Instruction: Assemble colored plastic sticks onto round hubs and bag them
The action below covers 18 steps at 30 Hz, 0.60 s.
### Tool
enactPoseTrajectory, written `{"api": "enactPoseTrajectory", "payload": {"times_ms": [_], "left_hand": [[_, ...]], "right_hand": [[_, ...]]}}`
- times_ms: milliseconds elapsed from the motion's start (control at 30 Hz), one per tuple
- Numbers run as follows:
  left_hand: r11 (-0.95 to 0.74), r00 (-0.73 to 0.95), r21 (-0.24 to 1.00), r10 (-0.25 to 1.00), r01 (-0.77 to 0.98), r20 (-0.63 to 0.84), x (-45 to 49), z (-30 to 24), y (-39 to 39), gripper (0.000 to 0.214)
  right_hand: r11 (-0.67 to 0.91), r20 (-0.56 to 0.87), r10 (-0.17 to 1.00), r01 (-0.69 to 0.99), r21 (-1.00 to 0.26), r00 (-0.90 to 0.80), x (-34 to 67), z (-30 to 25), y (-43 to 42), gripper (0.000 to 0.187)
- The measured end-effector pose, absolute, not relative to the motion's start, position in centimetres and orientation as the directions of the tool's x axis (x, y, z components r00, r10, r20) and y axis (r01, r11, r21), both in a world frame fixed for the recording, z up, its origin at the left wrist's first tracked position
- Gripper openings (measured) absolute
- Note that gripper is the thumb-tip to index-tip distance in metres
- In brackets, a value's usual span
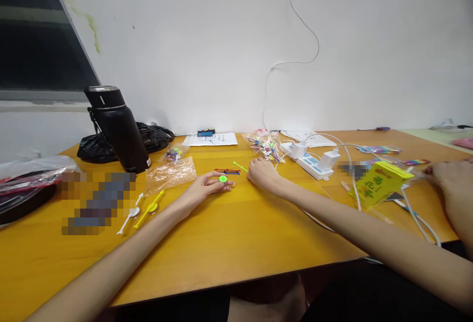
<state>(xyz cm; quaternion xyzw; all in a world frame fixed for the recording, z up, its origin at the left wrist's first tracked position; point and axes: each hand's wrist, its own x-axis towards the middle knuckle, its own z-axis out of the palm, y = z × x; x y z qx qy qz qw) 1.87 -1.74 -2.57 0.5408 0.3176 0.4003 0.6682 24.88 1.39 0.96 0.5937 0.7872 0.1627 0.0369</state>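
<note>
My left hand (207, 187) rests on the yellow table (236, 233) and pinches a small round green piece (222, 179) between its fingertips. My right hand (263, 174) lies knuckles up just to the right, fingers curled under, beside a red and a blue plastic stick (227, 170) and a thin green stick (240, 166). What the right fingers hold, if anything, is hidden. A clear bag of colourful small parts (265, 145) lies just behind the right hand.
A black flask (118, 127) and black bag (148, 137) stand back left. Clear bags (170, 173), white and yellow spoon-like pieces (142, 209), a power strip (308, 160) with chargers, a yellow carton (380, 182) and another person's hand (449, 176) are around.
</note>
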Motion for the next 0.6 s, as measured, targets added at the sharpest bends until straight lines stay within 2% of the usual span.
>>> {"api": "enactPoseTrajectory", "payload": {"times_ms": [400, 533, 600], "left_hand": [[0.096, 0.478, 0.98, 0.879, -0.175, -0.001, 1.9, -2.4, -1.8, 0.039], [0.106, 0.479, 0.974, 0.878, -0.198, 0.002, 1.8, -2.5, -1.6, 0.039], [0.116, 0.475, 0.97, 0.88, -0.215, 0.0, 1.8, -2.6, -1.6, 0.039]], "right_hand": [[0.264, 0.121, 0.947, 0.935, 0.235, -0.297, 24.5, 1.6, 1.0, 0.029], [0.279, 0.156, 0.94, 0.945, 0.17, -0.305, 24.9, 2.6, 1.3, 0.024], [0.303, 0.183, 0.932, 0.949, 0.087, -0.314, 25.2, 2.9, 1.6, 0.019]]}}
